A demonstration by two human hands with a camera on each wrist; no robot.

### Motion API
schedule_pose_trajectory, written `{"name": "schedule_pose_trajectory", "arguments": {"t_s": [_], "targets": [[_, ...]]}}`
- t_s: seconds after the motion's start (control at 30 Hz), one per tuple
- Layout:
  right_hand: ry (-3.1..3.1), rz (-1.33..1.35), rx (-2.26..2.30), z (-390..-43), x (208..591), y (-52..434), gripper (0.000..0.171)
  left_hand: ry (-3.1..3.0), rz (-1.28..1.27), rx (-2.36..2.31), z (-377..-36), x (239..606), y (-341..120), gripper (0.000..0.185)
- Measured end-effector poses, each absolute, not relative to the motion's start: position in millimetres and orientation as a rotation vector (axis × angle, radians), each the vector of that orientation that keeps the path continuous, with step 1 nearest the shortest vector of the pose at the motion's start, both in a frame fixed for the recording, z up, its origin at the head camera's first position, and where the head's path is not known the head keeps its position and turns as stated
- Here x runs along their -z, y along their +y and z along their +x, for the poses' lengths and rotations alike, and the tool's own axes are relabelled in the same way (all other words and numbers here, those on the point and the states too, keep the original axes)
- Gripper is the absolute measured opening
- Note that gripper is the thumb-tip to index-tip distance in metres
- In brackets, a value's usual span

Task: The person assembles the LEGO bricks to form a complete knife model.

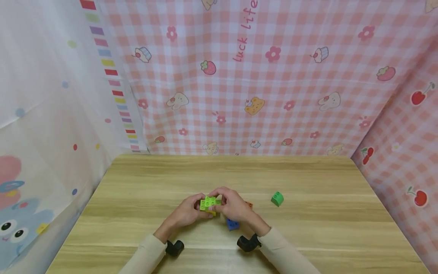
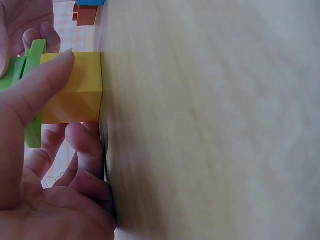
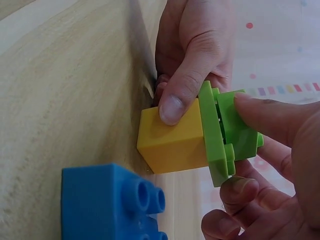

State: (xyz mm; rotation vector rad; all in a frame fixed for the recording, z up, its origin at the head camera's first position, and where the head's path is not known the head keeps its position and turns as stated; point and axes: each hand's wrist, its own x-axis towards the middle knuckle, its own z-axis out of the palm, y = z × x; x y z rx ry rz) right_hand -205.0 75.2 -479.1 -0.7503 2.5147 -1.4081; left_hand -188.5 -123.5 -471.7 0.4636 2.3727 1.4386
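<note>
My left hand [image 1: 187, 211] grips a yellow toy building brick [image 3: 172, 142], its thumb along one side. A wider light green plate [image 3: 214, 150] is on top of the yellow brick. Between the thumb and fingers of my right hand [image 1: 234, 204] is a light green brick [image 3: 239, 130], held against the plate's studs at a slight tilt, a narrow gap showing between them. In the left wrist view the yellow brick's base is right at the tabletop. A blue brick [image 1: 233, 225] lies on the table below my right hand, and an orange brick [image 1: 249, 205] is partly hidden behind that hand.
A green brick with a curved side [image 1: 277, 199] lies on the wooden table [image 1: 328, 220] off to the right. Patterned cloth [image 1: 219, 87] hangs behind the table and along both sides. Each wrist wears a black camera mount [image 1: 175, 248].
</note>
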Motion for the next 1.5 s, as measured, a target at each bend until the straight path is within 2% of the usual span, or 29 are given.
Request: {"name": "schedule_pose_trajectory", "arguments": {"t_s": [0.73, 1.13, 1.27, 1.5], "targets": [[2.567, -0.841, 1.351, -204, 481, 76, 0.027, 2.381, 0.481, -1.439, -188, 474, -124, 0.023], [2.694, -0.968, 1.187, -205, 481, 76, 0.031, 2.420, 0.462, -1.409, -205, 509, -128, 0.028], [2.719, -1.019, 1.156, -205, 480, 77, 0.031, 2.406, 0.462, -1.423, -202, 504, -127, 0.027], [2.748, -1.054, 1.101, -205, 480, 76, 0.031, 2.396, 0.477, -1.445, -189, 475, -124, 0.023]]}}
